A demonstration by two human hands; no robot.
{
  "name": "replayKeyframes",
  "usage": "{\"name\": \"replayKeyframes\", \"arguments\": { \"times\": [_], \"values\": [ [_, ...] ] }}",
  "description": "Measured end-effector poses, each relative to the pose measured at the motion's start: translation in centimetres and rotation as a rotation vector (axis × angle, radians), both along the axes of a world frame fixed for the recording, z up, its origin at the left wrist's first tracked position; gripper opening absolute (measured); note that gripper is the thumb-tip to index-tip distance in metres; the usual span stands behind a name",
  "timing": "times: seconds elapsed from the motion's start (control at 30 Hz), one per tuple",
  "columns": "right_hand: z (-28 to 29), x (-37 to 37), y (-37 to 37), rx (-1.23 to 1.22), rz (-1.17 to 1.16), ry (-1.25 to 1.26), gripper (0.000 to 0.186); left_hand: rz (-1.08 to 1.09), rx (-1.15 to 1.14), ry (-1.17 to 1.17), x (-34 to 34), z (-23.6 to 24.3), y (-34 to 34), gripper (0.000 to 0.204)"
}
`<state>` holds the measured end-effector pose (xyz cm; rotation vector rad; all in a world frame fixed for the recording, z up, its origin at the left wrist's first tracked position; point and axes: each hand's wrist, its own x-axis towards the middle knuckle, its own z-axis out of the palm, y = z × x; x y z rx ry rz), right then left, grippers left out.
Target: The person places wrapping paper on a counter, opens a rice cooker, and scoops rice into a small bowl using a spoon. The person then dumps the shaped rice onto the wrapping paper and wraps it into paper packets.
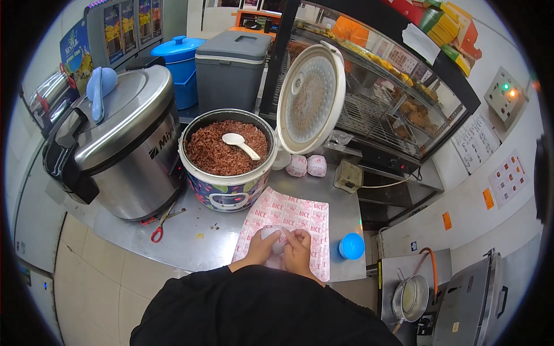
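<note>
My left hand [261,247] and my right hand [297,252] are both closed around a small paper-wrapped bundle [278,247], fingers pinching its white paper near the top. What is inside cannot be seen. Beneath them lie printed wrapping sheets [311,225], white with red lettering. Just beyond stands an open rice cooker [225,199] with a floral body, full of reddish-brown rice [208,150]. A white rice paddle [239,144] rests on the rice. Two round wrapped packets [296,166] sit to the right of the cooker. A blue cup [351,247] is right of the sheets.
The cooker's raised lid [311,98] leans right. A large steel rice cooker [133,155] stands left, a blue scoop [101,92] on top. Red-handled scissors [158,230] lie by its base. Behind are a grey cooler box [231,69] and a glass food warmer [375,98]. A pan [411,297] sits lower right.
</note>
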<state>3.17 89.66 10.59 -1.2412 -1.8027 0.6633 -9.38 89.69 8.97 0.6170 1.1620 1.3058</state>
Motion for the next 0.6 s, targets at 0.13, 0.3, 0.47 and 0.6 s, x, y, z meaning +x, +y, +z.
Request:
{"name": "replayKeyframes", "arguments": {
  "times": [0.13,0.3,0.47,0.6],
  "values": [
    [0.7,0.1,-0.2,-0.166,0.063,0.076,0.056,0.020,0.087,-0.209,-0.5,0.8,-0.4,0.033],
    [1.8,0.1,-0.7,-0.319,0.332,0.286,0.080,-0.114,0.041,-0.359,-0.8,1.5,-0.9,0.036],
    [3.5,-0.5,-0.8,-0.505,0.256,0.123,0.091,-0.089,0.068,-0.156,-0.9,1.2,-0.8,0.041],
    [2.0,-1.4,0.6,-0.055,0.083,0.090,0.087,-0.039,0.182,-0.127,-1.2,-0.3,-0.2,0.045]
  ]
}}
